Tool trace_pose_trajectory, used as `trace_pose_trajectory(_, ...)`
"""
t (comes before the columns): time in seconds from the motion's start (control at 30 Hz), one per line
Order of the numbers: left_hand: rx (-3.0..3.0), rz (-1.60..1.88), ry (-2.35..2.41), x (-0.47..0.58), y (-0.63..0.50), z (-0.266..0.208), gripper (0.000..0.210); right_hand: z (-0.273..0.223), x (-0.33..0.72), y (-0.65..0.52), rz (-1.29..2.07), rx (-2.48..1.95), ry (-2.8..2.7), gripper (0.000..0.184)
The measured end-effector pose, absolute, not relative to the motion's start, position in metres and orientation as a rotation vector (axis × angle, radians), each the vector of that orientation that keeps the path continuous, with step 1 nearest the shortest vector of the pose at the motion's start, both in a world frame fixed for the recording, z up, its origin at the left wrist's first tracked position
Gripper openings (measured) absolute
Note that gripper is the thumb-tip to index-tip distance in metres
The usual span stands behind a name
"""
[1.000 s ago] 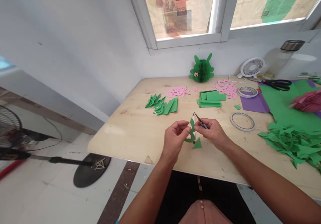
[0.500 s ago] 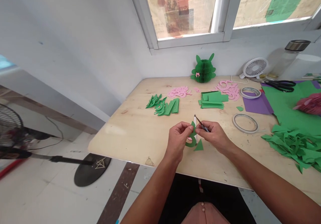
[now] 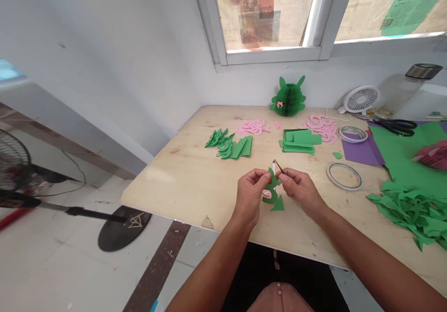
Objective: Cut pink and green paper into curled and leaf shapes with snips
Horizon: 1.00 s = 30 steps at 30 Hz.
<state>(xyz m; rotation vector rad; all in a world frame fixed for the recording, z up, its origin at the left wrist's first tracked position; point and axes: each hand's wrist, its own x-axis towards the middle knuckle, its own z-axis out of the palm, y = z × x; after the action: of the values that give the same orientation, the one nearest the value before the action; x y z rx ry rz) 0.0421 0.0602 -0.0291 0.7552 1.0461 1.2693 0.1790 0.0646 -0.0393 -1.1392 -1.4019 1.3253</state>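
Left hand (image 3: 252,192) pinches curved green cutout (image 3: 273,187); right hand (image 3: 299,187) grips dark pointed blade (image 3: 279,166). Probably mid-trimming; next move calls for cutout steady, blade along edge.

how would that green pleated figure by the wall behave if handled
The green pleated figure is probably light for its size, being folded paper. Its thin pleats would likely squash under a firm pinch. Standing upright, it might tip if pushed.
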Motion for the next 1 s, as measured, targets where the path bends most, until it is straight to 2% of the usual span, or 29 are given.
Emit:
trace_pose_trajectory(0.4,0.803,1.248,1.011,0.036,0.0629,-0.0296,0.021,-0.0438,0.1774,0.0654,1.397,-1.13,-1.442,0.05)
trace_pose_trajectory(0.77,0.852,1.23,1.025,0.0396,0.0635,-0.0251,0.019,-0.0394,0.1741,0.0641,1.425,-1.197,-1.396,0.056)
trace_pose_trajectory(1.0,0.848,1.219,1.034,0.0391,0.0655,-0.0224,0.018,-0.0424,0.1749,0.0657,1.477,-1.19,-1.349,0.052)
